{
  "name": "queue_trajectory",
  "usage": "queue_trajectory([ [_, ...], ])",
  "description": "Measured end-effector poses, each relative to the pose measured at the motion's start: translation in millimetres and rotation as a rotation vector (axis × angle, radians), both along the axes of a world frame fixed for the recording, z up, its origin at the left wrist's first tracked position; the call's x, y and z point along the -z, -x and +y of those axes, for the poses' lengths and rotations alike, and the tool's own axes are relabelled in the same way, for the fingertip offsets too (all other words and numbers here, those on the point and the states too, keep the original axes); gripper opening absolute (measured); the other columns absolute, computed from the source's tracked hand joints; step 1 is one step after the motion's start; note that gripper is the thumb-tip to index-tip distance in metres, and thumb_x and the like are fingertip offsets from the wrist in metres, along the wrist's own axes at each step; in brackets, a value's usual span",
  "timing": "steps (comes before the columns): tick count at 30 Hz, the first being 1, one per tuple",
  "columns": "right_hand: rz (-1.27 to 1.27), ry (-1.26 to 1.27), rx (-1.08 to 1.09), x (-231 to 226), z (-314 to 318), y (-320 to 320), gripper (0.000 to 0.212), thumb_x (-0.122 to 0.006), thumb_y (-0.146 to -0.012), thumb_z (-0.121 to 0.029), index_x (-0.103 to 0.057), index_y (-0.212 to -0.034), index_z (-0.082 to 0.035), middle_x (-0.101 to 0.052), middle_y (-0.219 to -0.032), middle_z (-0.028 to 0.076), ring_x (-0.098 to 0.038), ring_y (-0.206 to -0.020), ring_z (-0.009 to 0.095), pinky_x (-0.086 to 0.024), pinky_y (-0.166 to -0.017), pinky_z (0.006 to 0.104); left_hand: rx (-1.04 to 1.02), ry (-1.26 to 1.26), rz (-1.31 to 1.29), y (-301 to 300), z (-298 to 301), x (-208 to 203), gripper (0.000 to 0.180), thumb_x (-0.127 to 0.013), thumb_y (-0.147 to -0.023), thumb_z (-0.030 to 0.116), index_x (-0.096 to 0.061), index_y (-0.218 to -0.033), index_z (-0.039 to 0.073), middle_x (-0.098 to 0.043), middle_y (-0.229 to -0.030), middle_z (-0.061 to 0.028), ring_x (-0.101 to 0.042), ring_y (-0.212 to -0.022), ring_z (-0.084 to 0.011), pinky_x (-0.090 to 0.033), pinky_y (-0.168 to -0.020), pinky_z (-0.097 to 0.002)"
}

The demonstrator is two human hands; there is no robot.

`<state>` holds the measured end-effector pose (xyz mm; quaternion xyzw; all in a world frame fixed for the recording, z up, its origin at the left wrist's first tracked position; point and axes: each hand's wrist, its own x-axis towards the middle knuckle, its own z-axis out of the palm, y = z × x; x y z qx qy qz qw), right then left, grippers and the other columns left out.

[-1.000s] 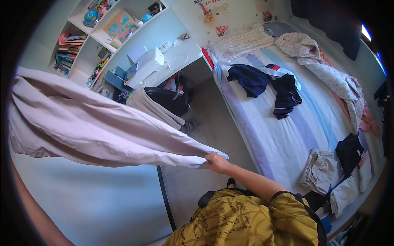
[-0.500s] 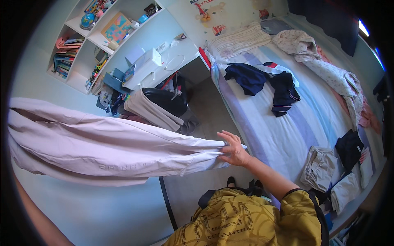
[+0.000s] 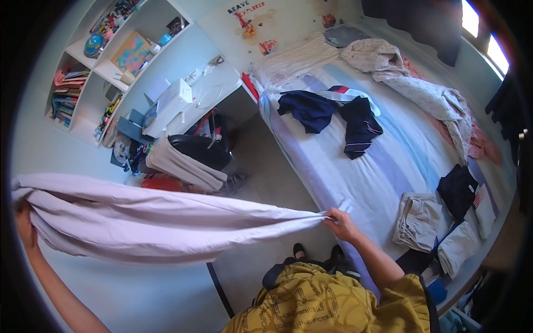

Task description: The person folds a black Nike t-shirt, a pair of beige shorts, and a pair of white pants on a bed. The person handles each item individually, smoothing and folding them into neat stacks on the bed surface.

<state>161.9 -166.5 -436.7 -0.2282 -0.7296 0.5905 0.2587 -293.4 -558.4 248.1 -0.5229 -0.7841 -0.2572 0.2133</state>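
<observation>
A long pale pink garment [image 3: 150, 219] is stretched in the air across the left half of the view; its folds hide which kind it is. At the left rim my left hand [image 3: 25, 225] grips one bunched end, its fingers partly covered by the cloth. My right hand [image 3: 340, 223] is closed round the narrow gathered end, beside the bed's near edge. A small tip of the fabric sticks out past the right fingers. Between both hands the cloth hangs fairly taut, sagging a little lower in the middle.
On the striped bed [image 3: 355, 183] lie dark navy clothes [image 3: 311, 111], folded beige shorts [image 3: 417, 222], a folded black garment [image 3: 458, 191] and a rumpled floral quilt [image 3: 422, 91]. A black chair [image 3: 200, 152] with cloth over it stands by the white desk [image 3: 208, 94], under shelves [image 3: 102, 66].
My right hand has closed from spread fingers to a tight grip and moved slightly right and down. The garment is pulled straighter and narrower, and my left hand has come into view.
</observation>
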Motion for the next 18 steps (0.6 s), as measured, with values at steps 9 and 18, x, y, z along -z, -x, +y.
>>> queue_trajectory([
  [9,-0.277,0.22,0.323,22,-4,-128,0.008,-0.069,-0.084,-0.004,-0.062,-0.086,-0.002,-0.059,-0.071,0.003,-0.053,-0.068,0.009,-0.045,-0.063,0.0261,0.061,-0.017,-0.349,52,140,223,0.033,-0.068,-0.087,0.011,-0.057,-0.116,-0.001,-0.062,-0.113,-0.0115,-0.058,-0.104,-0.0223,-0.045,-0.095,-0.0355],
  [18,-0.498,0.286,0.681,27,-65,-177,0.007,-0.068,-0.082,-0.001,-0.062,-0.086,-0.002,-0.061,-0.073,0.004,-0.055,-0.068,0.011,-0.046,-0.063,0.0265,0.267,0.085,-0.639,159,289,465,0.051,-0.076,-0.078,0.001,-0.048,-0.121,0.001,-0.055,-0.119,-0.0098,-0.053,-0.109,-0.0195,-0.043,-0.097,-0.0346],
])
